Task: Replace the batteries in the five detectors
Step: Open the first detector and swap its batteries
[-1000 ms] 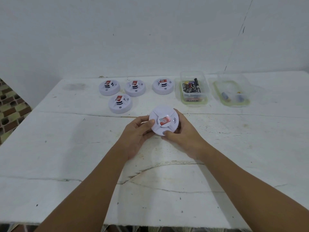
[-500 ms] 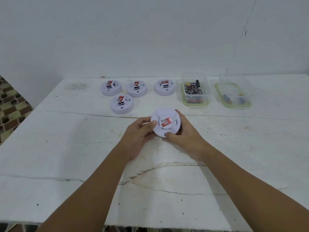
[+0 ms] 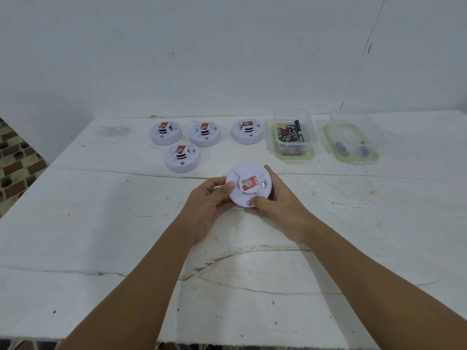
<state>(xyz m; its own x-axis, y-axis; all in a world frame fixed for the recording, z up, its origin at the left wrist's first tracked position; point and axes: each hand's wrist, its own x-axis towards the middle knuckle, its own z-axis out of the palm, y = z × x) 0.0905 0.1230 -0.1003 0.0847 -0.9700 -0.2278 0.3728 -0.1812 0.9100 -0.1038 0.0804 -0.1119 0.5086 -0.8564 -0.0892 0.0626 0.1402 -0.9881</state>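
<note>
White cracked table up close; left hand and right hand both gripping a round detector above it. Farther back, four detectors, two tubs of batteries, bare white wall.

Even, soft daylight, faint shadows under the forearms, sharp centre, wide-angle bending at the edges.

On the bench, four detectors lie behind and left of the one between my hands, with a tub of batteries to their right and another tub further right.
</note>
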